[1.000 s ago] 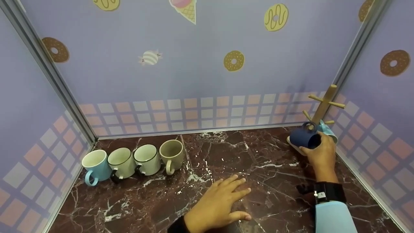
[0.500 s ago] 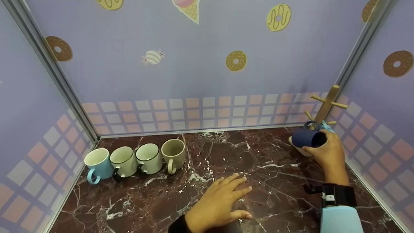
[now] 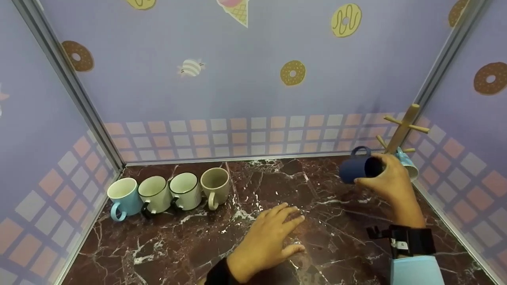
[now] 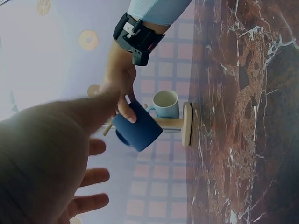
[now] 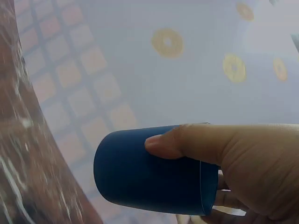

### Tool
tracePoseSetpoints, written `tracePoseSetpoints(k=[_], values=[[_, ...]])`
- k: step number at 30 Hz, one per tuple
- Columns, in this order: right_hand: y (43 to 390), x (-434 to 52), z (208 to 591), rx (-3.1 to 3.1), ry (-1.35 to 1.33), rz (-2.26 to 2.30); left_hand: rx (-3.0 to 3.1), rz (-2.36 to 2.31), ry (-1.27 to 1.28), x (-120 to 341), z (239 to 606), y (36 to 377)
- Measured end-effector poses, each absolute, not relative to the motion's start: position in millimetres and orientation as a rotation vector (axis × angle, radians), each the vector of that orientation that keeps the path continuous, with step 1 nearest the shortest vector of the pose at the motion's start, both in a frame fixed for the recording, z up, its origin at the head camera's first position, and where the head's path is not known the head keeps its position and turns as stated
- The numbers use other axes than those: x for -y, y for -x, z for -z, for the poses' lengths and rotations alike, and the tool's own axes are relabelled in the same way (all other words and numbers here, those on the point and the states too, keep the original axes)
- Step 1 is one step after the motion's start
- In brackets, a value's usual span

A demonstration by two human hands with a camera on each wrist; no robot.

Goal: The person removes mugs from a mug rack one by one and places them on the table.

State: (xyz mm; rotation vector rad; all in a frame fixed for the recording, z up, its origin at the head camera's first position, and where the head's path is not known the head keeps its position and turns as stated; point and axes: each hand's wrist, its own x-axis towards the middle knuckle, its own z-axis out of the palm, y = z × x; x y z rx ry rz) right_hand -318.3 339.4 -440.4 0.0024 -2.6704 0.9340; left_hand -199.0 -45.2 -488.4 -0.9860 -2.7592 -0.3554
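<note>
My right hand (image 3: 390, 183) grips a dark blue mug (image 3: 357, 169) lying on its side in the air, handle up, just left of a wooden mug tree (image 3: 399, 131) at the back right. A light blue mug (image 3: 408, 163) hangs low on that tree. The right wrist view shows my thumb across the blue mug (image 5: 149, 172). In the left wrist view the blue mug (image 4: 140, 128) sits in front of the tree's post (image 4: 170, 123). My left hand (image 3: 269, 241) hovers flat over the marble top, fingers spread, holding nothing.
Four mugs stand in a row at the back left: a light blue one (image 3: 122, 196), two pale ones with dark rims (image 3: 155, 192) (image 3: 185, 190), and a beige one (image 3: 215, 185). Patterned walls close in the dark marble counter (image 3: 190, 241) on three sides.
My right hand has lifted the dark blue mug off the tree's peg and carried it left and up, away from the post. The left hand has barely moved.
</note>
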Motion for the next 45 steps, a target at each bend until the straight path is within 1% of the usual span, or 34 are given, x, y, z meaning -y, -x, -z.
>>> tracePoseSetpoints(k=[9, 17, 22, 28, 36, 41, 45], values=[[308, -266, 427, 2.625, -0.232, -1.044, 2.573, 0.386, 0.696, 53, 488, 209], [298, -196, 417, 2.624, -0.420, -1.151, 2.378, 0.454, 0.547, 60, 491, 218], [290, -165, 411, 2.630, -0.472, -1.196, 2.321, 0.505, 0.477, 64, 491, 221], [277, -142, 406, 2.603, -0.512, -1.236, 2.196, 0.509, 0.441, 66, 493, 225], [261, -125, 407, 2.607, -0.527, -1.265, 2.021, 0.472, 0.428, 65, 497, 230], [257, -121, 409, 2.587, -0.587, -1.232, 1.969, 0.530, 0.458, 70, 493, 233], [258, -128, 409, 2.574, -0.678, -1.214, 2.039, 0.686, 0.508, 76, 485, 231]])
